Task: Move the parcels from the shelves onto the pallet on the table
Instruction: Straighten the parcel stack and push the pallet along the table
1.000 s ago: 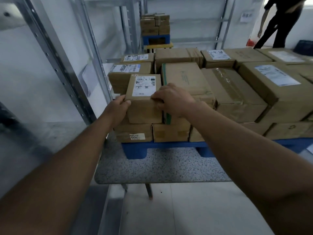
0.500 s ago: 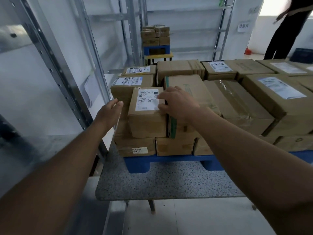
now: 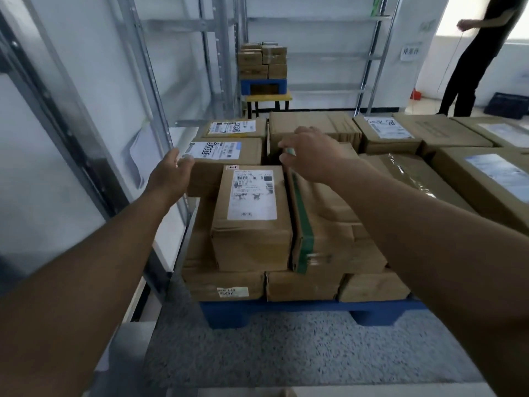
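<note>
Parcels fill the blue pallet [image 3: 286, 306] on the speckled worktop [image 3: 286, 353], stacked in two layers; three brown boxes show along the near bottom row, one marked "50/". On top in front sits a labelled parcel [image 3: 252, 219], print too blurred to read, touching a green-taped parcel [image 3: 329, 230] on its right. The left hand [image 3: 171, 174] hangs beside a parcel scrawled in black marker [image 3: 226, 156], fingers loose and apart, holding nothing. The right hand [image 3: 312, 153] hovers over the green-taped parcel, fingers relaxed.
</note>
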`<state>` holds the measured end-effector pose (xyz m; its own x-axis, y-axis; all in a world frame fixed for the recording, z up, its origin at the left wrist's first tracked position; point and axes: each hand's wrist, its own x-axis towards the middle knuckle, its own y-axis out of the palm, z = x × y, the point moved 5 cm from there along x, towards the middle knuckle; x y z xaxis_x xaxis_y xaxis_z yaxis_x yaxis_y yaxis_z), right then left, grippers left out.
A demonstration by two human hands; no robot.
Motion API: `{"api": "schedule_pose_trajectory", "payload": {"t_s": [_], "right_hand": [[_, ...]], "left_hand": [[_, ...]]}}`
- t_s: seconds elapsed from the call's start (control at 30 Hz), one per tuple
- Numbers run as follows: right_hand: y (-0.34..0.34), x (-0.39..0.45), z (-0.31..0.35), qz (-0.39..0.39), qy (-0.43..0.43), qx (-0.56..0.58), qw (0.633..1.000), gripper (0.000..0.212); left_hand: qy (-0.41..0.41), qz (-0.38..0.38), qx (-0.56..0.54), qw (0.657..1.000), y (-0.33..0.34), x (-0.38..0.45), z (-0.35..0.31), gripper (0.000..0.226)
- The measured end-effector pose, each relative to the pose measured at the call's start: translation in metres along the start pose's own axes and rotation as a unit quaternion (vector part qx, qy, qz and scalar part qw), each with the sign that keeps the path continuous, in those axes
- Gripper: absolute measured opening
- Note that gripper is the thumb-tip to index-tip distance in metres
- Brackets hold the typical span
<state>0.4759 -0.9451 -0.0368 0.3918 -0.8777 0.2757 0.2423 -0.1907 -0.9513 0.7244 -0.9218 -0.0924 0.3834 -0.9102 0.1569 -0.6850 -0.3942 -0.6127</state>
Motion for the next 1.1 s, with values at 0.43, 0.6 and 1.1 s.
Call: {"api": "schedule_pose_trajectory", "payload": {"t_s": [0.43,0.6,1.1], "right_hand": [[0.027,0.110,-0.034,0.007,-0.008,-0.021,1.000,0.031],[0.036,0.123,-0.036,0.022,-0.038,-0.044,0.998,0.023],[0.036,0.130,-0.039,0.046,-0.061,-0.055,0.996,0.020]], "left_hand": [[-0.104,0.039,-0.040,0.993,0.026,0.075,0.028,0.047],[-0.105,0.052,-0.038,0.992,0.029,0.082,0.024,0.041],[-0.095,0.068,-0.058,0.991,0.040,0.084,0.017,0.035]]}}
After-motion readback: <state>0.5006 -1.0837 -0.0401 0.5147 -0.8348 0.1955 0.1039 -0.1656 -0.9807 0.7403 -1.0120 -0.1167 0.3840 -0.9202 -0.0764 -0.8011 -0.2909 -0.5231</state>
